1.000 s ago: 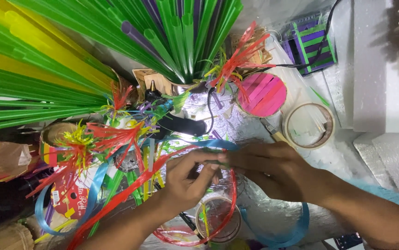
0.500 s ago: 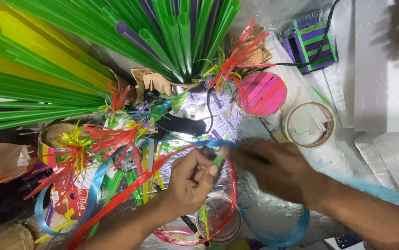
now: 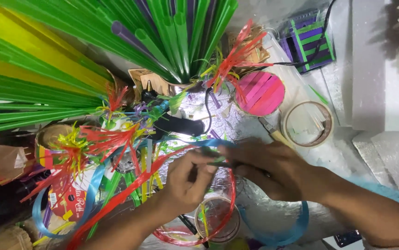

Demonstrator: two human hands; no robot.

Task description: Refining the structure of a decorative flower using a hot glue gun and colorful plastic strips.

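Note:
My left hand [image 3: 188,180] and my right hand [image 3: 268,167] meet at the middle of the view, fingertips together on a short green straw piece [image 3: 218,162] that both pinch. A blue ribbon [image 3: 208,143] arcs just above the fingers, and a red ribbon [image 3: 232,194] loops below them around a clear tape roll [image 3: 217,217]. A black glue gun [image 3: 176,124] lies just beyond my left hand. What the fingers do to the straw is blurred.
Long green and yellow straws [image 3: 46,69] fan across the top left. Red frilled straw flowers [image 3: 107,139] stand at left. A pink slatted disc [image 3: 260,93], a tape roll [image 3: 306,124], a purple and green slatted box [image 3: 308,40] and white foam blocks [image 3: 384,69] lie to the right.
My right hand pulled back slightly from the left, then returned to the straw piece. The left hand stayed in place, fingers shifting on the straw.

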